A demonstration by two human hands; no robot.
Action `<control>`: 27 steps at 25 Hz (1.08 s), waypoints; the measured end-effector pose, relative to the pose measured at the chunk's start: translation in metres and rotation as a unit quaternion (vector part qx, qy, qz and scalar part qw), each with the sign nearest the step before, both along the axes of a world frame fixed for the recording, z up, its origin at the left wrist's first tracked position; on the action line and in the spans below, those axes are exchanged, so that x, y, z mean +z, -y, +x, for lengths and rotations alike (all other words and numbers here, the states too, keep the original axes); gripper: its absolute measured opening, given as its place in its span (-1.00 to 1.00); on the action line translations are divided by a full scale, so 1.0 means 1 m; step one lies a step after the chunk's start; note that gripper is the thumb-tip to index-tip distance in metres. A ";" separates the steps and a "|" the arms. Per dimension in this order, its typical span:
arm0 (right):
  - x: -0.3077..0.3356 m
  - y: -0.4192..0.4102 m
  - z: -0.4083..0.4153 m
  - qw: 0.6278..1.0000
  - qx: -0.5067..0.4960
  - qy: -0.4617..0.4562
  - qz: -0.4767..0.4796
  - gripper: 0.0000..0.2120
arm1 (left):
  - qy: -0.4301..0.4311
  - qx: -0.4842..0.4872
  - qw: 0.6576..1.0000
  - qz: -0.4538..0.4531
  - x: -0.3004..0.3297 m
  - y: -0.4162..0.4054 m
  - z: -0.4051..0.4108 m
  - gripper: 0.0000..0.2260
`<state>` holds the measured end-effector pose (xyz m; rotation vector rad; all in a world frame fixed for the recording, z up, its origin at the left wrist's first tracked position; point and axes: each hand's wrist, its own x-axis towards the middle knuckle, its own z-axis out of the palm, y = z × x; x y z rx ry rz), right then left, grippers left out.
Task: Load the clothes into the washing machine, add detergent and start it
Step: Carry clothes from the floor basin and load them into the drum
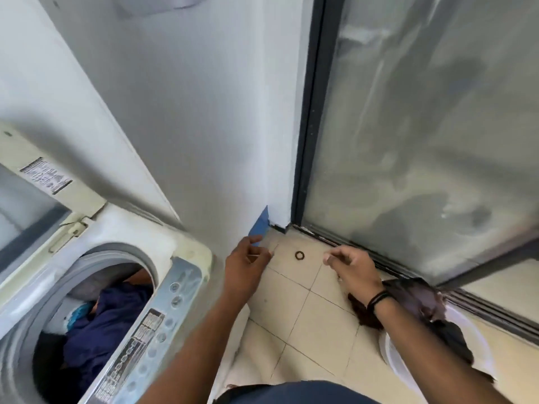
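- Two hands are hanging loosely curled, holding nothing: left hand [248, 259], right hand [354, 268].
- Remaining clothes [420, 304] are lying in the basin [478, 330] just under the right wrist, nearer it; the washing machine [116, 287] is sitting leftward.

We find no readable text: a printed sticker [46, 175] on the washing machine [186, 258] lid and the markings along its control panel [145, 339] are both too blurred to read.

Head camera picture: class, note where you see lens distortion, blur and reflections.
Head view: the wide lens bends the wall and the door frame; the glass door shows smeary reflections; the washing machine panel print is too blurred to read; both hands, left hand and right hand, look slightly soft.
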<state>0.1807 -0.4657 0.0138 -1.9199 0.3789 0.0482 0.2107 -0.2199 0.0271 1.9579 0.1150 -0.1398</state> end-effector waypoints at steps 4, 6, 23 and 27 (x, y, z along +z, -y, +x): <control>0.001 0.089 -0.043 0.998 -0.063 0.008 -0.012 -0.90 | -0.048 -0.114 0.992 0.017 -0.008 0.106 -0.011 -0.68; 0.000 0.138 -0.068 0.993 -0.119 0.009 -0.008 -0.89 | -0.071 -0.154 0.985 0.040 -0.017 0.154 -0.017 -0.60; -0.056 0.320 -0.189 0.871 -0.469 -0.148 -0.015 -0.83 | -0.109 -0.458 0.871 0.141 -0.072 0.396 0.007 -0.44; -0.074 0.342 -0.198 0.846 -0.498 -0.191 -0.008 -0.86 | -0.128 -0.520 0.823 0.190 -0.110 0.445 0.012 -0.42</control>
